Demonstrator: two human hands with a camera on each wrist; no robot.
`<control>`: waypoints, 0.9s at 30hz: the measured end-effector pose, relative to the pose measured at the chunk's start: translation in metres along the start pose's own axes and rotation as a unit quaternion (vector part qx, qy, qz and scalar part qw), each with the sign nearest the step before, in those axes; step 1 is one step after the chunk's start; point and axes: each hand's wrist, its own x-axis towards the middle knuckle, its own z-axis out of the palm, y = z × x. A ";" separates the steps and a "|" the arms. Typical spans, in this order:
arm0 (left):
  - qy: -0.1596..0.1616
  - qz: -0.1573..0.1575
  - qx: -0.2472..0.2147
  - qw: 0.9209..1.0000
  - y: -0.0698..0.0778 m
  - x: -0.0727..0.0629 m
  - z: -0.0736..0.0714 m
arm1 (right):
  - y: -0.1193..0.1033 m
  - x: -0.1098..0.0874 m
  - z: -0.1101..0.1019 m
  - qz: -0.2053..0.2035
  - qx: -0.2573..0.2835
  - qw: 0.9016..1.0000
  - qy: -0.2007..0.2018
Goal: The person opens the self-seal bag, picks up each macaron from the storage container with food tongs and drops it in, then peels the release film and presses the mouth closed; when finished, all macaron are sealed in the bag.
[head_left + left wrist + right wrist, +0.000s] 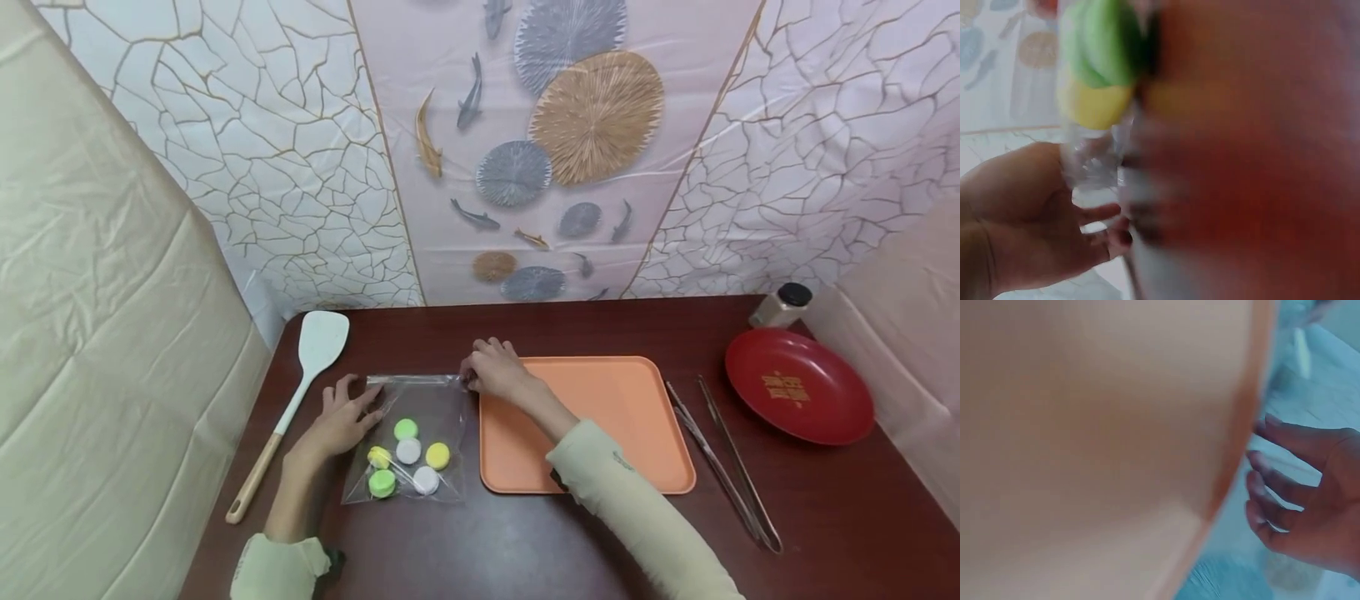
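A clear plastic zip bag [442,421] lies flat on the table, its zip strip along the far edge. Inside are several macarons in green, yellow and white, among them a green macaron [406,429]. My left hand [341,421] rests at the bag's left side, fingers spread and thumb by the far left corner. In the left wrist view, macarons [1107,44] show blurred beyond that palm. At the far right corner my right hand [498,371] pinches the bag's edge between thumb and fingertips. Its wrist passes over the orange tray [600,417].
A white spatula [315,350] with a wooden handle lies left. Right of the tray are metal tongs [731,467], a red plate [798,387] and a black-lidded jar [782,306]. Cloth-covered walls enclose the table's back and sides.
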 end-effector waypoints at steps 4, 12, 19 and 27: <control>0.052 0.020 0.037 0.998 0.023 -0.008 -0.012 | 0.007 -0.039 -0.025 -0.036 0.012 0.997 0.066; 0.158 0.103 -0.002 0.982 0.131 -0.044 -0.027 | 0.035 -0.140 -0.051 -0.091 0.038 0.945 0.312; 0.177 0.128 0.031 0.975 0.175 -0.052 -0.022 | 0.046 -0.166 -0.060 -0.117 0.005 0.897 0.425; 0.183 0.123 0.062 0.974 0.186 -0.049 -0.019 | 0.050 -0.172 -0.063 -0.109 -0.001 0.893 0.437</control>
